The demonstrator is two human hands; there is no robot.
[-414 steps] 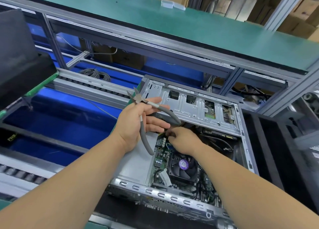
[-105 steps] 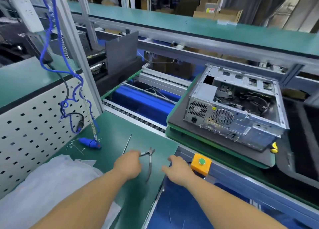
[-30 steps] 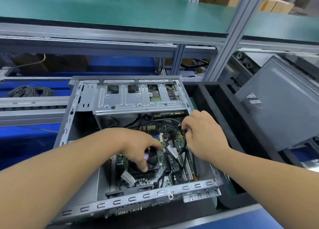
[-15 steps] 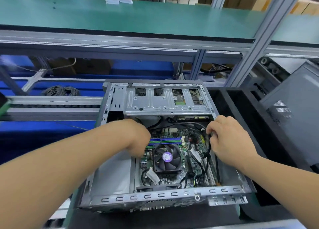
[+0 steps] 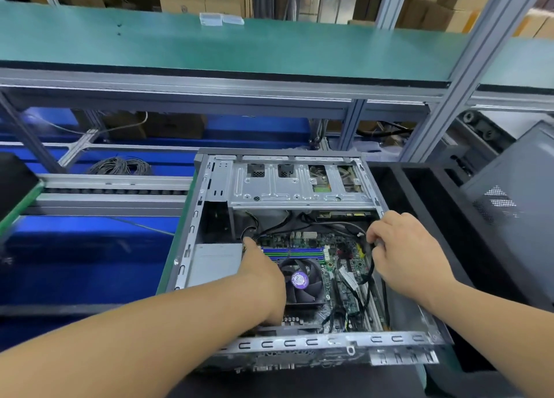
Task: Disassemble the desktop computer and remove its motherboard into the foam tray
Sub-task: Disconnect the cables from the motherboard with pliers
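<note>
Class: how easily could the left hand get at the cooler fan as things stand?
Probably easily: the left hand is already inside the open case, right beside the fan, with nothing covering it.

Your computer case (image 5: 302, 184) is bare stamped sheet metal, dull silver with a soft sheen. The motherboard (image 5: 344, 265) inside looks like matt green board, and the fan (image 5: 299, 279) on it is dark plastic with a glossy purple sticker. The cable (image 5: 371, 270) has smooth black rubbery sheathing. The foam tray (image 5: 443, 217) beside the case is matt black and soft-looking. The shelf (image 5: 239, 49) above has a smooth matt green mat.
</note>
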